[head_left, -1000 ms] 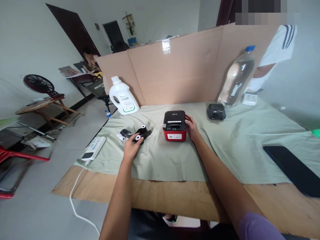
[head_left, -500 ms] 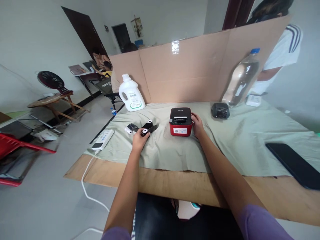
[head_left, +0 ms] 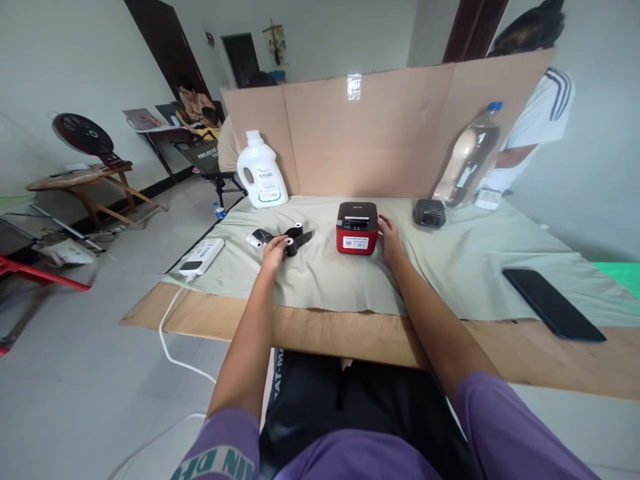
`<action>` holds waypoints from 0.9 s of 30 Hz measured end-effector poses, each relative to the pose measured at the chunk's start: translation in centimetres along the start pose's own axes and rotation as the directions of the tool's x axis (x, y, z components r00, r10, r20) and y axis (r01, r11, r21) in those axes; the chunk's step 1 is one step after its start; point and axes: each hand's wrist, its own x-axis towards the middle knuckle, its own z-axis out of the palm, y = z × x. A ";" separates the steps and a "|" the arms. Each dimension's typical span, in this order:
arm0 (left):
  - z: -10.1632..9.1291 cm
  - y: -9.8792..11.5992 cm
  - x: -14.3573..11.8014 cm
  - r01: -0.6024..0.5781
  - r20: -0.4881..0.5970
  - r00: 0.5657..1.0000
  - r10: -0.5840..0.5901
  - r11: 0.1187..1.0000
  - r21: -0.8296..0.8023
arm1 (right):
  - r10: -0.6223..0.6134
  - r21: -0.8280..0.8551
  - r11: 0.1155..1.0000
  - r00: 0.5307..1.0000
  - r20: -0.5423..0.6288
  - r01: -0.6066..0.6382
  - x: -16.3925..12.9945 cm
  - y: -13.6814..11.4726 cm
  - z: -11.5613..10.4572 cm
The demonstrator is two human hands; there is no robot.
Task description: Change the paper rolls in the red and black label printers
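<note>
My left hand [head_left: 274, 253] is at the left end of a two-roll black ribbon [head_left: 296, 240] with white cores, its thumb and fingers closed at the nearer roll. A loose black tail of the ribbon points right. Just beyond that hand lies a small bundle in black and clear wrap [head_left: 259, 237]. My right hand [head_left: 390, 235] rests with stretched fingers along the right side of a small red and black receipt printer [head_left: 357, 230], not wrapped round it. The printer stands upright, its labelled front towards me.
A white detergent bottle [head_left: 263, 172] stands back left, a white power strip [head_left: 203, 258] at the left edge. Back right are a large plastic bottle [head_left: 467, 160] and a black-wrapped lump [head_left: 429, 213]. A black phone [head_left: 553, 303] lies at right. Cardboard [head_left: 370, 140] walls the back; people are beyond it.
The camera view has shifted, so the table sits a little higher in the picture. My left hand has drawn slightly left at the ribbon roll. My right hand stays beside the printer.
</note>
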 end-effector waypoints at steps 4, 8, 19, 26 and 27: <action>-0.1 0.3 -0.3 0.028 0.011 1.000 -0.028 0.999 -0.019 | 0.002 0.002 1.000 1.000 -0.007 -0.002 -0.4 -0.2 0.0; 0.0 0.6 -0.5 0.032 0.019 0.999 -0.032 0.999 -0.021 | 0.001 0.003 1.000 1.000 -0.005 -0.001 -0.6 -0.6 0.2; 0.0 0.9 0.0 0.118 0.043 0.992 -0.117 0.993 -0.018 | -0.001 -0.018 1.000 1.000 -0.001 0.001 -0.6 -0.6 0.0; 0.6 0.9 -0.3 0.132 0.004 0.991 -0.132 0.990 -0.038 | -0.001 -0.012 1.000 1.000 0.013 0.001 -0.4 -0.6 0.0; 0.6 0.9 -0.3 0.127 -0.008 0.992 -0.127 0.991 -0.033 | -0.002 -0.007 1.000 1.000 0.014 0.002 -0.4 -0.5 0.0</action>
